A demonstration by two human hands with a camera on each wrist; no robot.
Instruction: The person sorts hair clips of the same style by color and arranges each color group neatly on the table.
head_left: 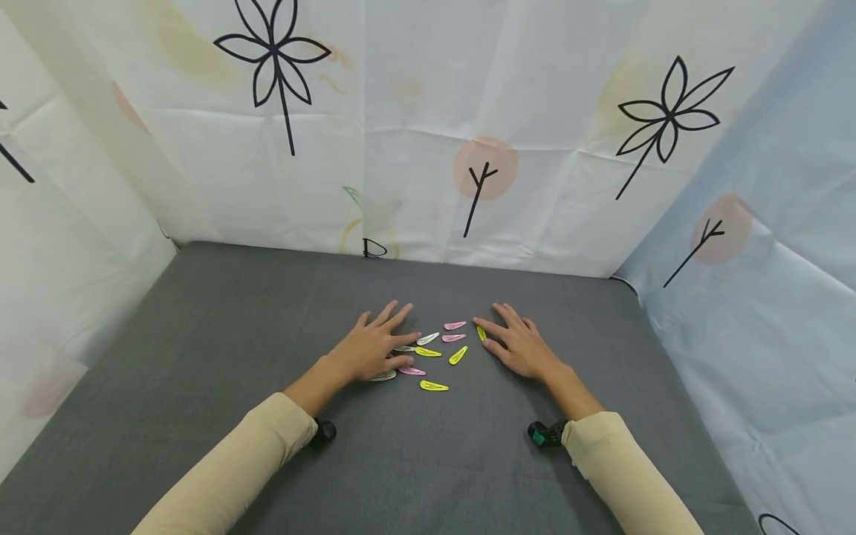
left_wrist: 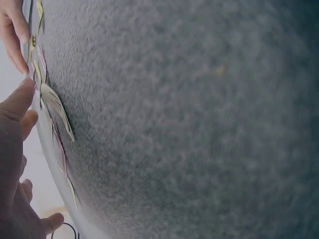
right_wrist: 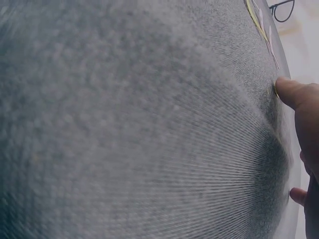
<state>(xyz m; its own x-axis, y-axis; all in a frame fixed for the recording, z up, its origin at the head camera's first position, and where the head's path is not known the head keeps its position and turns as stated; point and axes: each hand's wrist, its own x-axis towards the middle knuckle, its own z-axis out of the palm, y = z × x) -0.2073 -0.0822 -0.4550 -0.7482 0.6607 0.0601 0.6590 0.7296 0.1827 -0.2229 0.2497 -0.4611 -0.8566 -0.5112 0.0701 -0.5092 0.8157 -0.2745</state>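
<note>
Hair clips (head_left: 458, 355) lay scattered on the bench (head_left: 435, 461).
Left grip (head_left: 371, 348) and right grip (head_left: 523, 348) were spread, uncurled, beside them; the thin clips seemed light, stiff, slick, best pinched across their wider ends.

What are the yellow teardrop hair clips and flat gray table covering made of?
The yellow teardrop hair clips look like painted metal, possibly plastic: smooth, thin, evenly coloured. The flat gray table covering looks like matte fabric, finely ribbed up close.
</note>
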